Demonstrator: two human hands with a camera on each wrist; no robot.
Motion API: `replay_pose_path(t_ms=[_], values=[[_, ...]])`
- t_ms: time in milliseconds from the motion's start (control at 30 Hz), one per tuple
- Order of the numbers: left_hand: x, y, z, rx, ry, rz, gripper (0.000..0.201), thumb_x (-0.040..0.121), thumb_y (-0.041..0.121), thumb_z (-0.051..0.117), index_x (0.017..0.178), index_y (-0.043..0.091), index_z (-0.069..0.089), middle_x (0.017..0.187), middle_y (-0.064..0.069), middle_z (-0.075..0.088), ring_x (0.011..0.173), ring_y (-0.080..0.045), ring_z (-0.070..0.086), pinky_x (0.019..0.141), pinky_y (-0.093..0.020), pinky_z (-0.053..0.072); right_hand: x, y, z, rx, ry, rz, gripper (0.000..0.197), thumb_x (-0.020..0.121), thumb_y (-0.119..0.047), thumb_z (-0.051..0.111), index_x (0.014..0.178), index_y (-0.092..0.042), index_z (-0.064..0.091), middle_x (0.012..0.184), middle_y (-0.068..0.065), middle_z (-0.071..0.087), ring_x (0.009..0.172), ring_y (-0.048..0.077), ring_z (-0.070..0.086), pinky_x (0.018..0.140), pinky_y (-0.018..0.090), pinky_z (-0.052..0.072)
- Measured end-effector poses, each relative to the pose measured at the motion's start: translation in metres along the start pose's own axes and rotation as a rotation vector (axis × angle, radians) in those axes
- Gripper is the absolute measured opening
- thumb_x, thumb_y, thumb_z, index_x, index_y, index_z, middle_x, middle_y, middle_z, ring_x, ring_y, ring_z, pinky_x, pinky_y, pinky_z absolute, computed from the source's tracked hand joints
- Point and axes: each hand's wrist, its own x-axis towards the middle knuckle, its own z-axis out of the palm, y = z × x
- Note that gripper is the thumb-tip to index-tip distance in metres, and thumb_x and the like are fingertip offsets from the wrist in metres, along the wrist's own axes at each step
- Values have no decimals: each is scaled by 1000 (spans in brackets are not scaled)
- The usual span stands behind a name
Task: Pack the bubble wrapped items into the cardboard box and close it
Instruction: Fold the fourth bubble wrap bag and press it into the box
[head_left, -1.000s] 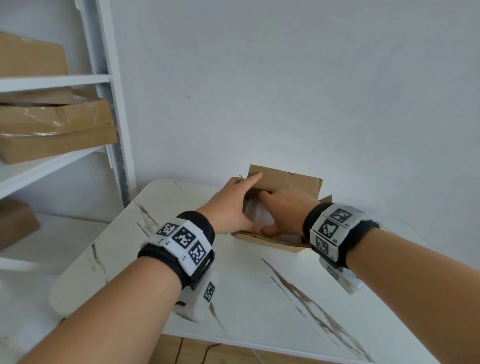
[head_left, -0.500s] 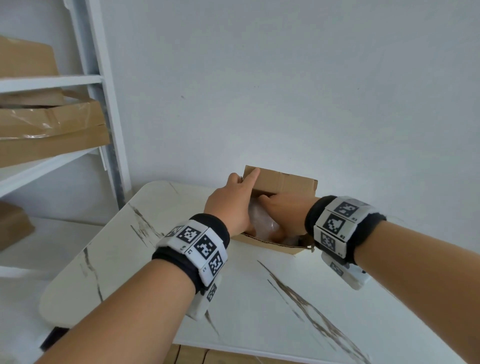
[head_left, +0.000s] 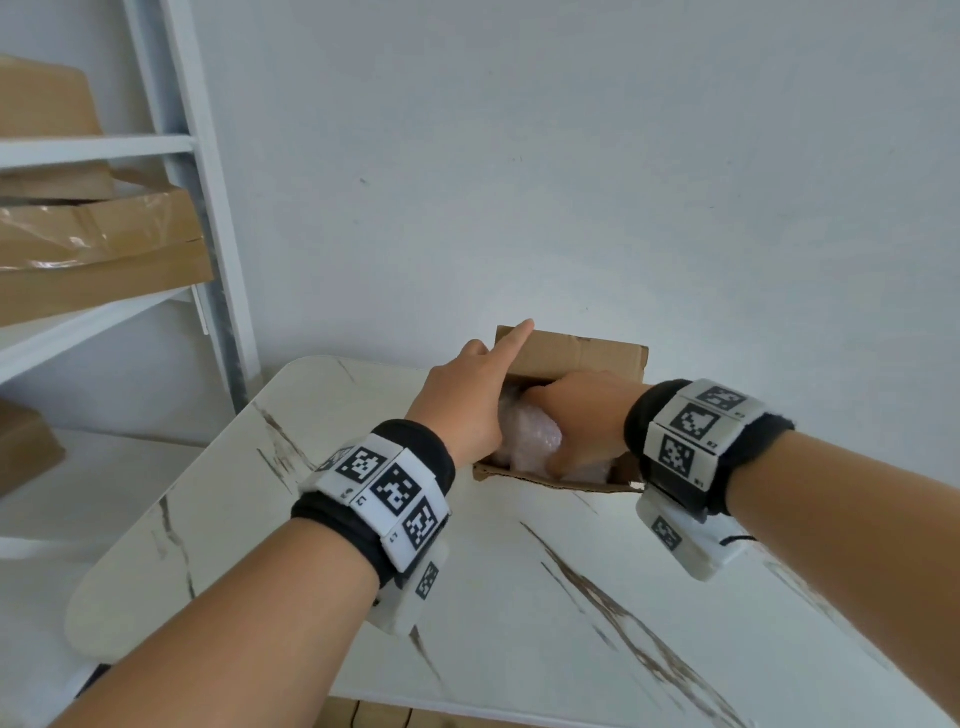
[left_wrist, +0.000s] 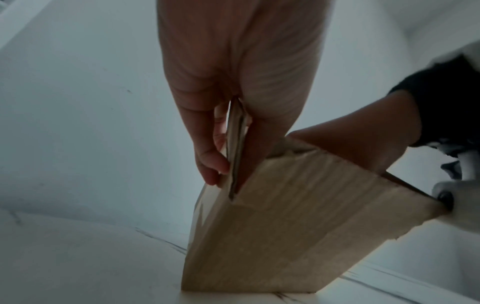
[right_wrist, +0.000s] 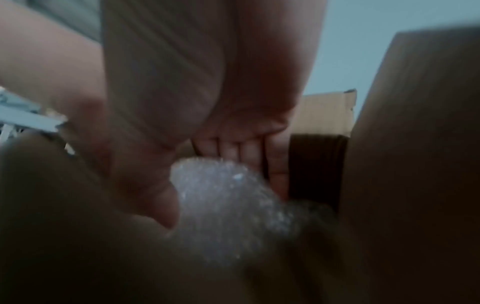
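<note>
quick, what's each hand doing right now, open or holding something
Left hand: pinching a side flap of the cardboard box.
Right hand: inside the box, on the bubble wrapped item; grip cannot be told.

Counts: two hands, one open box, one wrapped item in view

One cardboard box (head_left: 571, 353) on one marble table (head_left: 493, 597); one bubble wrapped item (head_left: 530, 434) shows inside, more cannot be told. One left hand (head_left: 462, 400), one right hand (head_left: 582, 415), two marker wristbands (head_left: 384, 488). One shelf unit (head_left: 208, 234) bears three brown cartons (head_left: 104, 270)
</note>
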Motion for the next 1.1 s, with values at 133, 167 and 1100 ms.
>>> replay_pose_path(t_ms=[133,167,1100], values=[[1,1,0,7,-5,-8,96,84,0,53,152,42,1,110,-3,44,84,-21,50,73,-27,43,2,-1,-1,22,7,-10,51,80,-49,62,119,-17,57,103,4,62,94,25,59,81,33,46],[1,0,0,9,-11,-9,96,84,0,53,152,43,1,106,-2,42,85,-21,50,73,-27,42,2,-2,-1,4,18,-8,50,80,-50,62,117,-16,58,103,3,64,95,25,62,81,32,48],[34,2,-26,-108,-148,-184,102,78,-2,54,152,42,-2,97,-3,62,87,-24,59,65,-27,46,-22,39,-15,317,252,35,43,74,-42,74,110,-20,69,103,-5,72,99,16,63,89,35,52]])
